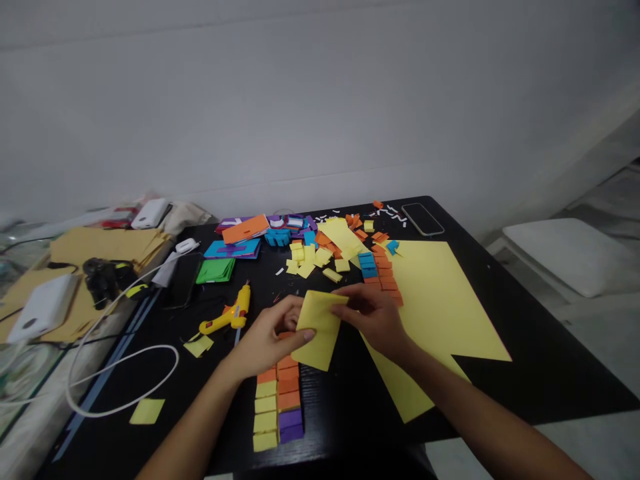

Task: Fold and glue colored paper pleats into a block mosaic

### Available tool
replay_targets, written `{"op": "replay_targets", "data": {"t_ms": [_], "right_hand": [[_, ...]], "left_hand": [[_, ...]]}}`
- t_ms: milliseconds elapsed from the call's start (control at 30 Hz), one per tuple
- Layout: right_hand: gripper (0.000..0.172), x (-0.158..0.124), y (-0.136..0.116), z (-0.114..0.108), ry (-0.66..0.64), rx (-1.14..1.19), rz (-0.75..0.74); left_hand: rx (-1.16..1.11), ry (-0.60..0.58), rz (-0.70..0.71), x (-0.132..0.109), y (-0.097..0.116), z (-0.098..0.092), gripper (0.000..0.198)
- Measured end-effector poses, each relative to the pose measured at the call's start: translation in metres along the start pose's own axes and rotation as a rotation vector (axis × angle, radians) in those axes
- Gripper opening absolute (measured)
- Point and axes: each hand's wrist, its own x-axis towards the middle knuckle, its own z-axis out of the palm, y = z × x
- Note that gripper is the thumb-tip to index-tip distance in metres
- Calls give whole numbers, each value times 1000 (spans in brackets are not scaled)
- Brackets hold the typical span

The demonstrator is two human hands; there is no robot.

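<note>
Both my hands hold a small yellow paper rectangle [318, 329] just above the black table [500, 387]. My left hand [270, 337] pinches its left edge, thumb on top. My right hand [374, 317] grips its upper right corner with the fingers closed. Under the paper and my left hand runs a double row of small folded squares [279, 403], orange, yellow and purple. A large yellow sheet [440, 307] with a cut-out edge lies under my right wrist.
A yellow glue gun [227, 317] lies left of my hands, its white cable [125, 373] looping near the table's left edge. Several coloured paper pieces [320, 250] and stacks crowd the far side. A phone [423, 218] sits at the far right corner. Loose yellow scraps [147, 411] lie left.
</note>
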Motion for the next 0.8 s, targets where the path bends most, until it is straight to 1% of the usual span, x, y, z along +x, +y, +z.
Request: {"op": "replay_targets", "data": {"t_ms": [67,133,200,267,333,433,533,567,633,700,733,800], "right_hand": [[18,-7,-14,3,-30,-100,-121],[16,-12,-27,4,-44,-164,-225],[16,-14,-39,5,-55,-195,-285],[15,-13,-48,6,-54,-194,-296],[13,-11,-56,6,-50,-168,-266],[9,-6,-69,5,-64,-140,-195],[8,3,-87,5,-76,-172,-194],[7,7,-94,6,-73,-193,-214],[6,15,-109,6,-58,-242,-281],[7,21,-121,7,-38,-291,-371],[8,24,-125,7,-33,-314,-419],[12,27,-130,7,-36,-357,-509]], "left_hand": [[78,121,123,-5,2,5,33],[179,251,273,-11,4,7,30],[270,342,404,-15,6,9,24],[317,393,485,-19,10,10,18],[330,409,516,-20,17,12,13],[336,427,514,-19,31,13,10],[377,471,512,-18,48,9,9],[397,492,522,-17,54,6,11],[426,543,587,-16,67,0,23],[452,567,713,-14,81,-6,36],[476,559,779,-13,87,-9,38],[564,516,860,-13,99,-13,35]]}}
